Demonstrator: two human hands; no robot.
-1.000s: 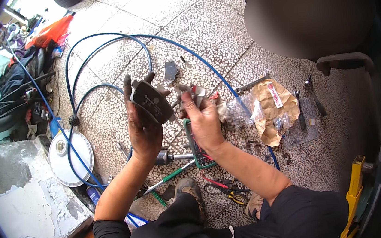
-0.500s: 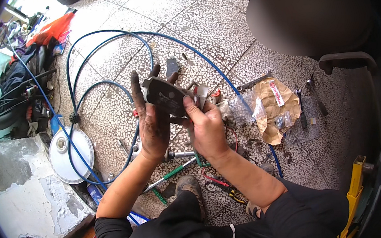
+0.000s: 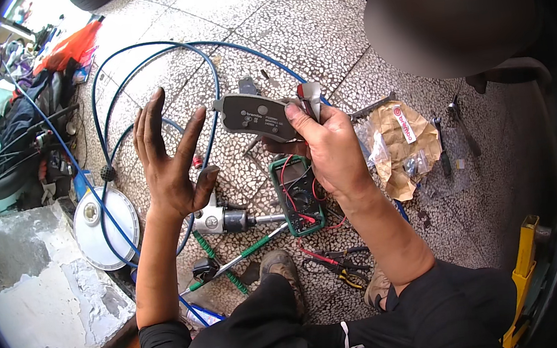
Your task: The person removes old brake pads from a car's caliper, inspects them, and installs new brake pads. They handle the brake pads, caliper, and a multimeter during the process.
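Note:
My left hand is open, its blackened fingers spread, left of a dark brake pad. My right hand is closed on this pad, thumb on its printed face, and also holds a small red-and-silver piece; what else lies under the fingers is hidden. Below them on the speckled floor lie a green-cased multimeter with red and black leads and an impact wrench. A smaller dark plate lies beyond the pad.
Blue hose loops across the floor. Torn brown paper, plastic bags and tools lie right. A white round lid, concrete step and cluttered pile are left. A yellow metal piece stands lower right.
My left hand has let go of the pad and moved left, fingers spreading. My right hand has moved slightly right and up with the pad, uncovering more of the multimeter.

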